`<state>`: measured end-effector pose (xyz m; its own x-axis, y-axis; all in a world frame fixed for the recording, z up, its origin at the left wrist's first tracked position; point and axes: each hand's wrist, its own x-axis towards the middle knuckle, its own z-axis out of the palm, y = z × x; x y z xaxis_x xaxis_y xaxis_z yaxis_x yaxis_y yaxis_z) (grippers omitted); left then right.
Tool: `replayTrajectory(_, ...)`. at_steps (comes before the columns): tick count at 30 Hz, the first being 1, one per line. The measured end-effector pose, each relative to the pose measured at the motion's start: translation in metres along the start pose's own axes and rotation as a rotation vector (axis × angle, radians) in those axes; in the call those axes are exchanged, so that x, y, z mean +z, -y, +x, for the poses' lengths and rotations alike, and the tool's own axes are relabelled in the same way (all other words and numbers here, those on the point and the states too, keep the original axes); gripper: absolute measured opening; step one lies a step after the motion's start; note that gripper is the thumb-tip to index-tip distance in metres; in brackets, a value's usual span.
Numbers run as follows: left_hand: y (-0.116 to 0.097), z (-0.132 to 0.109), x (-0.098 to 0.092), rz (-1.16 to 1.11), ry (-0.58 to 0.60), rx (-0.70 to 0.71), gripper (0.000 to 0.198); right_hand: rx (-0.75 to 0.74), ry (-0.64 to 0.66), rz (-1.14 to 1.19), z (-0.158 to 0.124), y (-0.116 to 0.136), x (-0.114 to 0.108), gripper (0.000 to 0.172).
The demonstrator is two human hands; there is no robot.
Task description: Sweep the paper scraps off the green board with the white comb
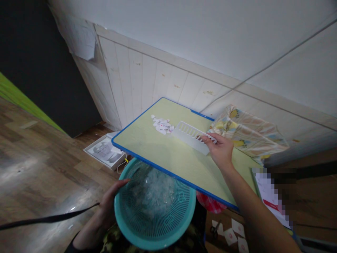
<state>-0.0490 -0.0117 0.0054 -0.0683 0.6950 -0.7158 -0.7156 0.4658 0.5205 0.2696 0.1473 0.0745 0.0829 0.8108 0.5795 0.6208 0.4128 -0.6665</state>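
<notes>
The right hand (221, 149) is closed around one end of a white slotted plastic piece (191, 141), whose other end is beside loose paper scraps (162, 125) on the surface (168, 154). The left hand (112, 196) grips the turquoise basket (181, 219); clear bits (156, 193) seem already gathered there, the scraps not.

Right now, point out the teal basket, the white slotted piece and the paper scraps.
Teal basket (155, 232): head view, on the near inner wall.
White slotted piece (190, 140): head view, on the solid strip below the slots.
Paper scraps (162, 125): head view, mid-pile.
</notes>
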Motion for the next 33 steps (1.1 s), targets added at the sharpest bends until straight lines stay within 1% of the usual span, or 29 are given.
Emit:
replayTrajectory(5, 0.0, 0.0, 0.001, 0.005, -0.002, -0.005, 0.037, -0.052, 0.036, 0.061, 0.011, 0.002, 0.003, 0.023)
replayTrajectory(10, 0.001, 0.003, 0.0, 0.003, 0.018, 0.001, 0.034, -0.038, 0.149, 0.153, 0.022, 0.002, 0.007, 0.025)
replayTrajectory(12, 0.001, 0.004, -0.002, 0.004, 0.033, 0.003, 0.032, -0.024, 0.177, 0.173, 0.023, 0.001, 0.006, 0.025)
replayTrajectory(17, 0.002, 0.005, -0.006, 0.001, 0.048, 0.001, 0.029, -0.018, 0.169, 0.199, 0.02, -0.001, 0.003, 0.022)
replayTrajectory(21, 0.003, 0.005, -0.006, 0.025, 0.057, 0.004, 0.031, -0.015, 0.25, 0.214, 0.021, 0.001, -0.002, 0.02)
replayTrajectory(26, 0.003, 0.004, -0.002, 0.034, 0.023, 0.038, 0.035, -0.023, 0.248, 0.229, 0.021, 0.0, -0.011, 0.019)
replayTrajectory(31, 0.002, 0.004, -0.002, 0.057, 0.018, 0.045, 0.035, -0.009, 0.316, 0.236, 0.021, -0.001, -0.018, 0.019)
replayTrajectory(33, 0.002, 0.004, -0.003, 0.068, 0.017, 0.03, 0.035, -0.007, 0.304, 0.231, 0.022, -0.003, -0.021, 0.019)
